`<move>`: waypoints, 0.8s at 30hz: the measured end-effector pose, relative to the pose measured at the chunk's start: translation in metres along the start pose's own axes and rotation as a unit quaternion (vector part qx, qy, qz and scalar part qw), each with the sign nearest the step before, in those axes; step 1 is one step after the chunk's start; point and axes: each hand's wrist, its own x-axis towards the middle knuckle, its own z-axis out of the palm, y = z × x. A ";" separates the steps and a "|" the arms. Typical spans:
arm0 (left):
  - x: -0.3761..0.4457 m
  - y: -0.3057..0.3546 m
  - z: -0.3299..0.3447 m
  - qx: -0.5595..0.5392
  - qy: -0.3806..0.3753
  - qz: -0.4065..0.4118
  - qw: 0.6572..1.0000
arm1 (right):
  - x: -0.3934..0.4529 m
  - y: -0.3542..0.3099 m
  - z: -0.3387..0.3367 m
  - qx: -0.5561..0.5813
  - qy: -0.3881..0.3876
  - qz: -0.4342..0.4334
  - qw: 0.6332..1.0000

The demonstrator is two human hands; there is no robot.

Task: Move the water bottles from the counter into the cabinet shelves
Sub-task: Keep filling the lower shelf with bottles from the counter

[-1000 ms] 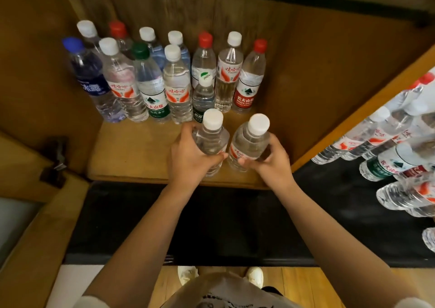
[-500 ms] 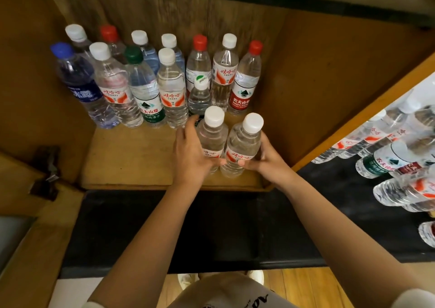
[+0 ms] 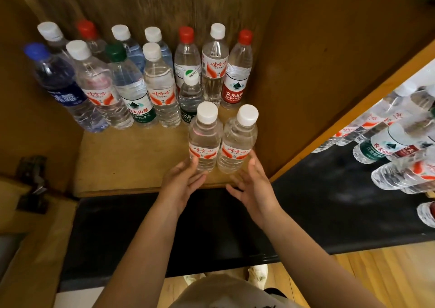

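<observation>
Two white-capped water bottles stand upright side by side on the wooden cabinet shelf [image 3: 131, 162], the left bottle [image 3: 204, 136] and the right bottle [image 3: 237, 140], near its front right. My left hand [image 3: 183, 183] is open just below the left bottle, fingertips close to its base. My right hand [image 3: 251, 185] is open just below the right bottle. Neither hand holds anything. Behind them stand several more bottles [image 3: 131, 82] in rows against the cabinet's back wall.
The cabinet's right side panel [image 3: 329, 129] runs diagonally. Beyond it, several bottles [image 3: 388, 145] lie or stand on the black counter [image 3: 329, 213]. A metal hinge [image 3: 33, 180] sits at the left on the open door. My shoes show on the wooden floor below.
Both hands have let go of the two white-capped bottles and drawn back toward me, fingers spread. The two bottles now stand free on the shelf.
</observation>
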 end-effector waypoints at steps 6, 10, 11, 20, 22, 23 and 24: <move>0.016 0.002 0.024 -0.056 0.004 0.015 0.998 | 0.013 -0.004 0.012 0.042 0.038 -0.049 0.997; 0.037 0.013 0.040 -0.068 -0.004 0.017 0.998 | 0.030 -0.016 0.018 0.072 0.062 -0.057 0.994; 0.042 0.016 0.044 -0.068 -0.004 0.014 0.998 | 0.035 -0.021 0.018 0.080 0.069 -0.055 0.993; 0.078 0.046 0.073 -0.079 -0.012 -0.016 0.997 | 0.086 -0.058 0.026 0.090 0.115 -0.049 0.988; 0.081 0.052 0.078 -0.092 -0.004 -0.023 0.995 | 0.096 -0.064 0.028 0.082 0.121 -0.050 0.988; 0.083 0.054 0.079 -0.098 0.002 -0.026 0.995 | 0.100 -0.067 0.029 0.075 0.123 -0.050 0.988; 0.085 0.057 0.081 -0.102 0.006 -0.028 0.994 | 0.103 -0.069 0.030 0.069 0.124 -0.050 0.989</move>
